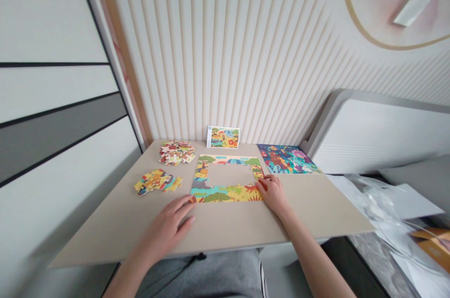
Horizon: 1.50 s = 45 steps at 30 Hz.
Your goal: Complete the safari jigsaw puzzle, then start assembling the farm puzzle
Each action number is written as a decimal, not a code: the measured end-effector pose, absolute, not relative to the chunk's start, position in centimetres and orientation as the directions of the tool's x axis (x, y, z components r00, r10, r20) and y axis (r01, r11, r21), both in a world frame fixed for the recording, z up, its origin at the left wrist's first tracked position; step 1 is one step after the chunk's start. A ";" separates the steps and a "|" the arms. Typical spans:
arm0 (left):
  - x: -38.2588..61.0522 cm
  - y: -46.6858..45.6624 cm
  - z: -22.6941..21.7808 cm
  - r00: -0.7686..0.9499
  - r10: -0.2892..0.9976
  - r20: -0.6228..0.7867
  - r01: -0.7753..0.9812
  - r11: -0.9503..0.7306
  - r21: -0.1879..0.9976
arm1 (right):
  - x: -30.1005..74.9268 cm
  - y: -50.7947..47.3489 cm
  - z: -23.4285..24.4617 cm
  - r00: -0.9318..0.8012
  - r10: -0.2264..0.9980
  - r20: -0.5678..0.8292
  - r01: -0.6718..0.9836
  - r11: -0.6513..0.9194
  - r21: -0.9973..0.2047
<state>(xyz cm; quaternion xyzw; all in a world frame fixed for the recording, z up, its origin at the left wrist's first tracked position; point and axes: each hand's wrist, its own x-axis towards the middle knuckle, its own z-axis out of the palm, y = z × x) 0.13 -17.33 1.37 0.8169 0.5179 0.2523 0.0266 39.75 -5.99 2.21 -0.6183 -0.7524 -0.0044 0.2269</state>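
Note:
A jigsaw puzzle (218, 194) lies on the table as a joined border of colourful animal scenery around a bare middle. My left hand (168, 223) rests flat by its lower left corner, fingers stretched out and the fingertips touching that corner. At the right side of the border, my right hand (274, 192) has its fingers bent and drawn together on a puzzle piece at the edge; the fingers partly hide it. Loose jigsaw pieces (158, 181) lie in a small yellowish pile to the left. Behind the border stands a picture card (224, 137) with the same animal scene.
Farther back on the left is another pile of jigsaw pieces (176, 152). A dark blue picture puzzle (288, 159) lies at the back right of the beige table (309, 204). Right of the table are clear plastic wrapping (378, 199) and a bed headboard (386, 134). A ribbed wall borders the back.

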 end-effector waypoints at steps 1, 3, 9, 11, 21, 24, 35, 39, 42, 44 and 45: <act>0.1 -17.3 1.4 0.335 0.858 0.388 0.832 -0.463 0.306 | 39.7 -5.9 2.4 -0.136 0.934 0.330 0.934 0.232 -0.272; 0.1 -17.4 1.4 0.334 0.858 0.391 0.831 -0.464 0.308 | 39.8 -5.9 2.7 -0.142 0.944 0.297 0.938 0.225 -0.265; 0.2 -17.4 1.5 0.336 0.862 0.379 0.836 -0.458 0.301 | 40.7 -6.1 2.7 -0.120 0.956 0.267 0.928 0.203 -0.312; 0.1 -17.3 1.5 0.340 0.862 0.376 0.838 -0.459 0.294 | 41.0 -5.9 2.5 -0.090 0.965 0.247 0.923 0.174 -0.344; 0.0 -17.4 1.2 0.352 0.869 0.347 0.848 -0.453 0.274 | 41.7 -2.8 4.1 -0.109 0.985 0.137 0.923 0.151 -0.354; 0.0 -17.4 1.1 0.346 0.866 0.361 0.850 -0.452 0.270 | 41.6 -2.3 3.9 -0.126 0.982 0.142 0.923 0.169 -0.346; 0.2 -17.5 1.7 0.330 0.875 0.354 0.844 -0.441 0.305 | 42.0 -3.7 0.8 -0.102 0.911 0.400 0.861 0.282 -0.422; 0.5 -17.7 2.1 0.325 0.882 0.341 0.842 -0.434 0.320 | 41.4 -3.8 1.4 -0.223 0.911 0.346 0.858 0.352 -0.373; 0.7 -17.8 2.1 0.315 0.880 0.355 0.840 -0.432 0.328 | 41.4 -3.7 1.2 -0.226 0.914 0.336 0.865 0.347 -0.363; 0.8 -17.9 2.0 0.307 0.878 0.366 0.844 -0.429 0.322 | 41.4 -3.5 1.0 -0.190 0.919 0.346 0.876 0.318 -0.364; 0.8 -18.0 1.9 0.302 0.879 0.368 0.850 -0.423 0.313 | 41.4 -3.4 0.9 -0.173 0.923 0.343 0.885 0.299 -0.358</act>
